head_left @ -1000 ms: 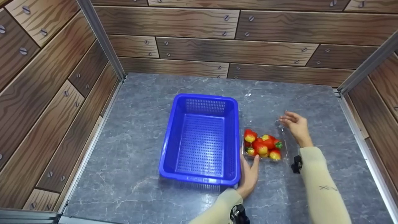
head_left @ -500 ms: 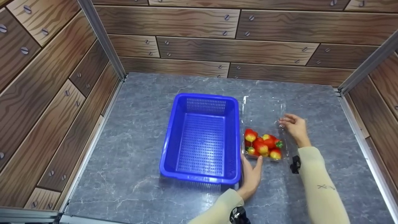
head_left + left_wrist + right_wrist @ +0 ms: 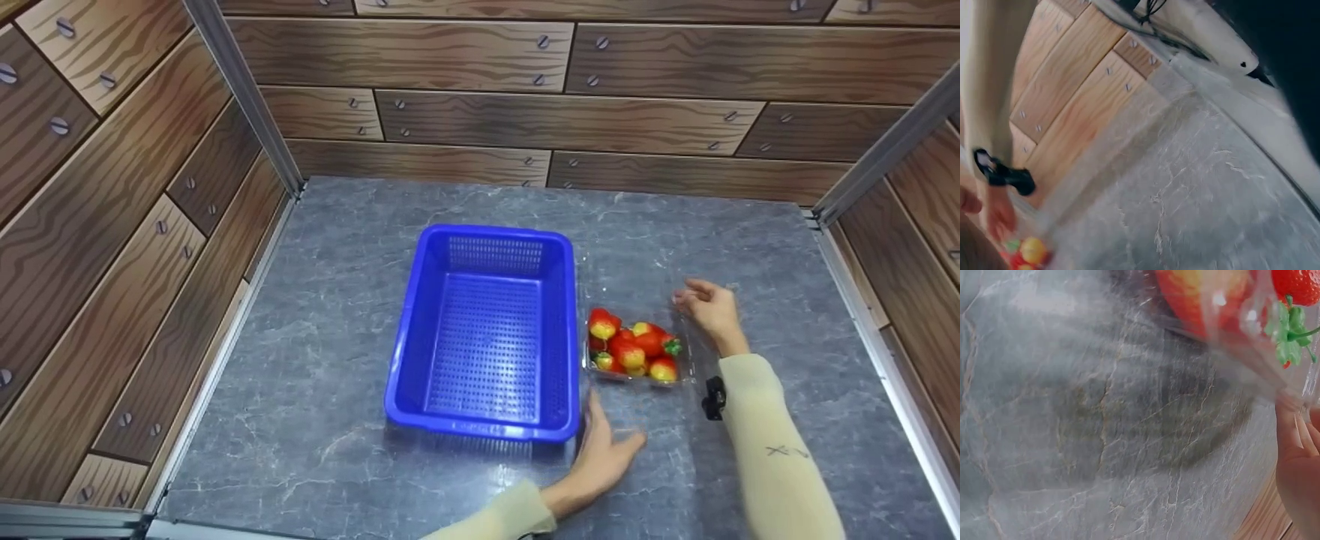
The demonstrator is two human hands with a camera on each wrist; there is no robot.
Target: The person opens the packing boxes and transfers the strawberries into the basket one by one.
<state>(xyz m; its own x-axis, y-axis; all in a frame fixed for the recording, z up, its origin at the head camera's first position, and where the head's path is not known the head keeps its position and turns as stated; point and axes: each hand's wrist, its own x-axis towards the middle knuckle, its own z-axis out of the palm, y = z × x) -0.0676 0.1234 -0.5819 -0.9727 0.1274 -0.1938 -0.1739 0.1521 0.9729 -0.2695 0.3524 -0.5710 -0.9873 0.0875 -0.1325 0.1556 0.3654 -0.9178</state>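
Observation:
A clear plastic punnet (image 3: 686,366) stands beside the blue basket and holds several red-and-yellow strawberries (image 3: 630,349), one with green leaves showing. Its transparent lid lies folded back behind it, hard to make out. My right hand (image 3: 709,311) is at the punnet's back right corner, fingers bent and pinching the plastic edge; the right wrist view shows those fingertips on the clear plastic (image 3: 1264,377). In front of the punnet my left hand (image 3: 600,459) is apart from it, thumb and fingers spread, holding nothing. The left wrist view is blurred.
The blue perforated basket (image 3: 405,337) sits just left of the punnet, with nothing inside. Grey marbled tabletop (image 3: 300,375) surrounds both. Wood-patterned panels (image 3: 465,56) wall the back and sides, with metal rails along the edges.
My left hand has let go of the punnet's front left side and drawn back toward me, spreading its fingers. The right hand has shifted slightly nearer; punnet and basket stay almost in place.

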